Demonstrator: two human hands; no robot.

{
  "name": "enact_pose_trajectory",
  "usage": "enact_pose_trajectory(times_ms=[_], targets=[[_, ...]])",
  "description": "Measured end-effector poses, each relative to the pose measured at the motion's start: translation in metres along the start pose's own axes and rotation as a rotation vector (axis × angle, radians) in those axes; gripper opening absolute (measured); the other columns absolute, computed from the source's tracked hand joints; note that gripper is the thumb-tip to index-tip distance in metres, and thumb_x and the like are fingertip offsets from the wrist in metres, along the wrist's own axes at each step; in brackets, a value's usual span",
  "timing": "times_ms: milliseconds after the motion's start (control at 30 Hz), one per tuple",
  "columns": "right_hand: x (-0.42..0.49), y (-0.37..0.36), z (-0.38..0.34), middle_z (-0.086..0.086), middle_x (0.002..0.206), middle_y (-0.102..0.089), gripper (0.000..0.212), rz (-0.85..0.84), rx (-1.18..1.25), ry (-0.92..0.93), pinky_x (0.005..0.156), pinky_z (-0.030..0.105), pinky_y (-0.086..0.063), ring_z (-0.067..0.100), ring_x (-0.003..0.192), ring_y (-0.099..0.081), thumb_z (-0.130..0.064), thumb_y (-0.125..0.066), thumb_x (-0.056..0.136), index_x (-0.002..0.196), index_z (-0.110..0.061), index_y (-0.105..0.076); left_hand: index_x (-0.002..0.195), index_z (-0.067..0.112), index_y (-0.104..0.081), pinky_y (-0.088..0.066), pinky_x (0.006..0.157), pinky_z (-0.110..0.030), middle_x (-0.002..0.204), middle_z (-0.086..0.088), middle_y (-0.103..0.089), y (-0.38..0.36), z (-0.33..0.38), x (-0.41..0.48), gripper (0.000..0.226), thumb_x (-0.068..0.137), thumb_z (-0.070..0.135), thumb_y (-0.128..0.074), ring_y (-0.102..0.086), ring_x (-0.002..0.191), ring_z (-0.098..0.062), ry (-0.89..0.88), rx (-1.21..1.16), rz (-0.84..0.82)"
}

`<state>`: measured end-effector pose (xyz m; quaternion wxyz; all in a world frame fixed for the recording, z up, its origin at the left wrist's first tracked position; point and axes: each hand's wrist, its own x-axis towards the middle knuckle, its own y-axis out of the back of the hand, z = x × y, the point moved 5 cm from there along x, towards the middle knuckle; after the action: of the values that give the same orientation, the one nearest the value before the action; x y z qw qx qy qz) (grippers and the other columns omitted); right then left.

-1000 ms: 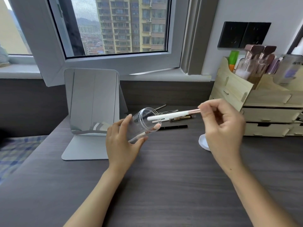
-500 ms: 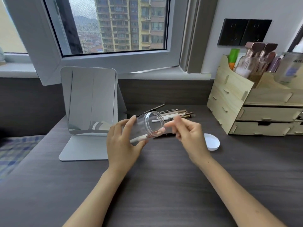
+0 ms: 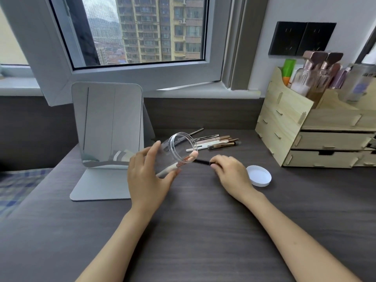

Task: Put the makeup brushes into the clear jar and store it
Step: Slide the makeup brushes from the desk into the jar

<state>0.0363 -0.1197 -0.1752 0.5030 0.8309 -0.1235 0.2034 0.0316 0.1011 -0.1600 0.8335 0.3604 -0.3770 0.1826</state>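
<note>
My left hand (image 3: 147, 176) grips the clear jar (image 3: 176, 148), tilted with its open mouth facing right. A white brush with a pink tip (image 3: 183, 160) lies inside it, the tip poking out at the rim. On the desk just right of the jar, my right hand (image 3: 230, 169) pinches the end of a thin black brush (image 3: 201, 161), which lies flat. Several more brushes (image 3: 215, 141) lie in a loose pile behind the jar.
The jar's white lid (image 3: 258, 176) lies on the dark desk (image 3: 193, 231) right of my right hand. A wooden drawer organiser (image 3: 317, 137) with bottles stands at the right. A standing mirror (image 3: 107, 127) is at the left, the window behind it.
The white brush held in my right hand a second ago now sits inside the jar. My right hand has dropped to the desk and closed on the black brush.
</note>
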Motion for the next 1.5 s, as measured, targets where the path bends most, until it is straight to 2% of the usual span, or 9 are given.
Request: enact_pose_trajectory(times_ms=[200,400,467,567,767,1000,1100,1267,1500], targets=[[-0.001,0.081,-0.02,-0.007,0.078,-0.072,0.018,0.182,0.467,-0.171,0.078,0.036,-0.052,0.021,0.084,-0.068,-0.028,-0.059,0.089,0.097,-0.02,-0.074,0.127,0.017,-0.051,-0.037,0.086,-0.028,0.111,-0.011,-0.06,0.0,0.001,-0.003,0.079,0.058,0.025,-0.088,-0.049,0.1,-0.023,-0.052,0.002,0.015],[-0.024,0.098,-0.067,-0.013,0.095,-0.065,0.04,-0.255,0.037,0.061,0.069,0.009,-0.04,0.006,0.085,-0.057,-0.005,-0.046,0.088,0.115,-0.027,-0.065,0.127,0.023,-0.048,-0.045,0.087,-0.039,0.113,-0.012,-0.061,-0.001,0.008,-0.003,0.069,0.066,0.035,-0.077,-0.053,0.102,-0.027,-0.123,0.006,0.013],[-0.022,0.091,-0.081,-0.006,0.099,-0.066,0.036,-0.282,-0.027,0.179,0.077,0.018,-0.046,0.01,0.091,-0.057,-0.002,-0.049,0.087,0.113,-0.021,-0.064,0.128,0.023,-0.048,-0.041,0.09,-0.035,0.114,-0.012,-0.06,-0.003,0.009,-0.004,0.069,0.067,0.038,-0.076,-0.051,0.102,-0.025,-0.15,0.014,-0.01],[-0.014,0.085,-0.093,0.0,0.085,-0.069,0.006,-0.172,0.032,0.226,0.072,0.028,-0.044,0.014,0.079,-0.058,-0.01,-0.063,0.083,0.089,-0.011,-0.064,0.129,0.023,-0.047,-0.035,0.094,-0.029,0.116,-0.011,-0.06,-0.004,0.01,-0.006,0.069,0.068,0.041,-0.074,-0.051,0.104,-0.025,-0.169,0.013,-0.044],[-0.009,0.076,-0.09,-0.015,0.057,-0.053,0.021,0.117,0.046,0.129,0.055,0.026,-0.038,0.006,0.055,-0.045,-0.035,-0.078,0.068,0.066,-0.018,-0.066,0.128,0.023,-0.048,-0.035,0.091,-0.027,0.113,-0.01,-0.061,-0.001,0.011,-0.004,0.071,0.066,0.041,-0.078,-0.057,0.097,-0.029,-0.142,-0.01,-0.024],[-0.014,0.062,-0.076,-0.01,0.071,-0.055,0.019,-0.104,0.331,0.14,0.058,0.013,-0.035,0.007,0.063,-0.047,-0.024,-0.056,0.091,0.104,-0.028,-0.07,0.128,0.023,-0.048,-0.041,0.087,-0.032,0.113,-0.008,-0.06,-0.001,0.008,-0.004,0.073,0.063,0.036,-0.079,-0.056,0.097,-0.028,-0.124,-0.023,-0.026],[-0.005,0.066,-0.047,-0.008,0.065,-0.058,0.021,0.083,0.476,-0.008,0.053,0.014,-0.034,0.005,0.057,-0.049,-0.017,-0.052,0.093,0.096,-0.016,-0.073,0.128,0.022,-0.049,-0.042,0.088,-0.033,0.113,-0.008,-0.06,0.001,0.006,-0.004,0.073,0.062,0.033,-0.079,-0.051,0.101,-0.024,-0.102,-0.024,-0.002],[0.032,0.027,0.024,0.012,0.11,-0.068,0.027,0.073,-0.066,-0.234,0.083,0.036,-0.044,0.033,0.102,-0.057,-0.006,-0.048,0.09,0.11,-0.01,-0.066,0.128,0.019,-0.05,-0.032,0.09,-0.022,0.113,-0.009,-0.06,0.001,0.0,-0.002,0.078,0.059,0.025,-0.086,-0.051,0.102,-0.024,-0.038,-0.019,0.021],[0.071,0.004,0.069,0.016,0.125,-0.056,0.033,-0.183,-0.406,-0.353,0.088,0.041,-0.045,0.035,0.115,-0.049,0.002,-0.045,0.087,0.12,-0.004,-0.046,0.127,0.017,-0.051,-0.034,0.088,-0.025,0.111,-0.011,-0.06,-0.004,-0.006,-0.002,0.079,0.057,0.022,-0.088,-0.05,0.101,-0.024,-0.031,-0.003,0.047]])
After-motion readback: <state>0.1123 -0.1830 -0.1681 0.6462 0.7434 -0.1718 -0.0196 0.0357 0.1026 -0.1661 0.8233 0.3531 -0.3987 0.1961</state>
